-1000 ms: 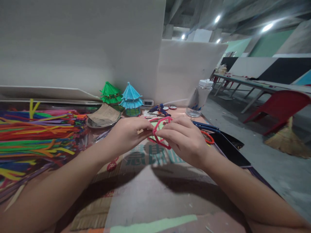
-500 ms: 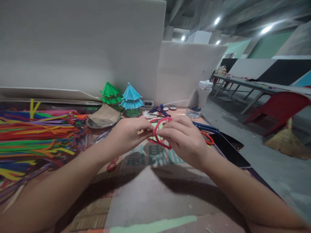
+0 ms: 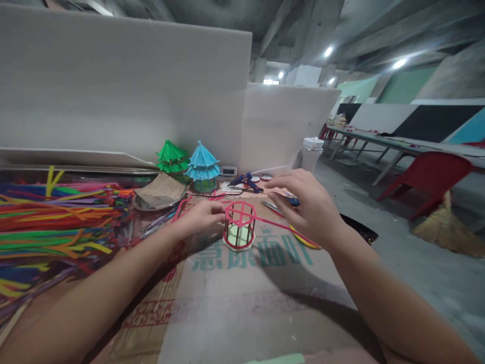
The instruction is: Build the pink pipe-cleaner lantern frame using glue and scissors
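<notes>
A small round cage-like frame (image 3: 247, 235) stands upright on the cardboard, with a pink spoked top ring, dark uprights and a pale green base. My left hand (image 3: 202, 218) is at its left side, with thumb and fingertips closed on the edge of the top ring. From the ring a long pink pipe cleaner (image 3: 276, 224) stretches right, passing below my right hand (image 3: 308, 205). That hand hovers to the right of the frame, fingers apart, with nothing visible in it.
Bundles of coloured pipe cleaners (image 3: 56, 215) lie at left, beside a metal dish (image 3: 155, 203). Behind stand a green roofed model (image 3: 172, 156) and a blue one (image 3: 202, 162). A glue gun (image 3: 246, 181) and a bottle (image 3: 312, 154) are at the back; yellow-handled scissors (image 3: 303, 240) lie right.
The frame, held up between both hands before, now stands on the cardboard. My right hand has let go and moved right, its fingers spreading. The view has tilted up slightly.
</notes>
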A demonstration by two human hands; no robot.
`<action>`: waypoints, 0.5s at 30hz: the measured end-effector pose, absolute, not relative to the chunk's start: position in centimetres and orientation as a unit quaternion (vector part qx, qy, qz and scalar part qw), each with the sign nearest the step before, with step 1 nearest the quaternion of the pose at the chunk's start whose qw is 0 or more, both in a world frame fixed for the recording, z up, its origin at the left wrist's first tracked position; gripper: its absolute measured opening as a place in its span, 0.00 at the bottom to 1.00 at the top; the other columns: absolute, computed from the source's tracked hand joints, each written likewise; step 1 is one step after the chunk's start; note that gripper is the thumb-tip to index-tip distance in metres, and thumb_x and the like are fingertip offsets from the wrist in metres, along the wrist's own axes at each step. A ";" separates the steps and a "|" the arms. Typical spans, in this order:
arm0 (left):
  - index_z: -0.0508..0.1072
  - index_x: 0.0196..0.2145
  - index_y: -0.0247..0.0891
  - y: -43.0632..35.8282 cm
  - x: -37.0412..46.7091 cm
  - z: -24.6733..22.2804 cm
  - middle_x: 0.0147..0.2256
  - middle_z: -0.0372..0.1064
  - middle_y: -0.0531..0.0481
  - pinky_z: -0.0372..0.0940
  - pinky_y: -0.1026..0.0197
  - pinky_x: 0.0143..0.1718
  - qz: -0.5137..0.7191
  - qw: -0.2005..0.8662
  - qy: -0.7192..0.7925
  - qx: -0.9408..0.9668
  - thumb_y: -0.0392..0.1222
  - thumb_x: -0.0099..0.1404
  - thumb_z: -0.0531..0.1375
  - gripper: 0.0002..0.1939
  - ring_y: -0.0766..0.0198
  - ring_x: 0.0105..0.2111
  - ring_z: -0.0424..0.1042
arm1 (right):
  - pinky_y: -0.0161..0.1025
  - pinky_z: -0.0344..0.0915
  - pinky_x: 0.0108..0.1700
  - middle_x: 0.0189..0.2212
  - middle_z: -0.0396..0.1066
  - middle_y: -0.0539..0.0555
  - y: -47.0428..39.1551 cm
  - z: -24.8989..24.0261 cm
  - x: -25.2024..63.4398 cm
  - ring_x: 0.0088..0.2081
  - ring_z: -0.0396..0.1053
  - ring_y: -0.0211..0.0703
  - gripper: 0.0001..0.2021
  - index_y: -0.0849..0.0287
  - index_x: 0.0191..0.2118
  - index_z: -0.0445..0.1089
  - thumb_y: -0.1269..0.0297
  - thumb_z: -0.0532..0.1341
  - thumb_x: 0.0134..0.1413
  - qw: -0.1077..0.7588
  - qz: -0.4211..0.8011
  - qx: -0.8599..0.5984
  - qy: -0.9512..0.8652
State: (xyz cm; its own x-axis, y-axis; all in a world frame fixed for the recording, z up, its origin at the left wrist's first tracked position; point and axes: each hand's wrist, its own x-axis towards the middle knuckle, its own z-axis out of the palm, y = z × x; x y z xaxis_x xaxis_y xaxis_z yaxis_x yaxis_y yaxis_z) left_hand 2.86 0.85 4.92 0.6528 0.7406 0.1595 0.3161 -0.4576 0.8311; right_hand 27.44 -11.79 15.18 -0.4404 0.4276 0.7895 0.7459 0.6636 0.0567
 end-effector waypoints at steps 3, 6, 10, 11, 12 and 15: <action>0.80 0.34 0.35 1.2 2.4 4.2 0.32 0.79 0.48 0.69 0.63 0.33 0.254 0.420 0.329 0.807 0.50 0.63 0.63 0.15 0.60 0.32 0.76 | 0.44 0.66 0.47 0.42 0.79 0.58 -10.8 15.1 28.8 0.45 0.74 0.49 0.06 0.59 0.45 0.73 0.67 0.59 0.69 0.353 -0.167 -0.418 -0.821; 0.81 0.38 0.34 1.3 2.2 3.1 0.33 0.79 0.46 0.70 0.63 0.32 0.250 0.423 0.323 0.809 0.51 0.64 0.64 0.16 0.59 0.32 0.76 | 0.44 0.65 0.46 0.41 0.79 0.58 -10.2 15.2 29.8 0.45 0.74 0.50 0.07 0.60 0.44 0.74 0.67 0.59 0.69 0.306 -0.154 -0.461 -0.818; 0.81 0.37 0.33 1.6 2.3 1.6 0.32 0.79 0.46 0.70 0.62 0.35 0.249 0.412 0.302 0.823 0.51 0.62 0.66 0.16 0.60 0.32 0.76 | 0.42 0.65 0.45 0.43 0.80 0.58 -10.6 15.3 29.8 0.44 0.75 0.49 0.07 0.59 0.45 0.75 0.66 0.59 0.69 0.262 -0.139 -0.480 -0.825; 0.81 0.37 0.34 1.7 2.4 1.3 0.33 0.79 0.46 0.70 0.62 0.36 0.249 0.407 0.297 0.827 0.50 0.62 0.66 0.15 0.59 0.33 0.76 | 0.42 0.65 0.45 0.44 0.80 0.58 -10.9 15.3 29.7 0.44 0.75 0.49 0.07 0.59 0.46 0.75 0.66 0.60 0.68 0.255 -0.141 -0.482 -0.827; 0.81 0.37 0.34 1.8 2.6 1.0 0.33 0.79 0.47 0.71 0.61 0.37 0.253 0.400 0.293 0.831 0.51 0.62 0.66 0.15 0.59 0.33 0.76 | 0.43 0.65 0.45 0.45 0.80 0.58 -11.1 15.4 29.5 0.44 0.75 0.49 0.08 0.59 0.48 0.74 0.66 0.60 0.68 0.250 -0.144 -0.482 -0.827; 0.80 0.35 0.34 2.2 3.1 0.1 0.32 0.79 0.47 0.71 0.59 0.38 0.273 0.374 0.287 0.839 0.51 0.63 0.64 0.16 0.57 0.33 0.77 | 0.43 0.66 0.45 0.47 0.80 0.59 -11.8 15.5 29.4 0.43 0.76 0.48 0.11 0.59 0.52 0.73 0.67 0.61 0.67 0.255 -0.150 -0.481 -0.825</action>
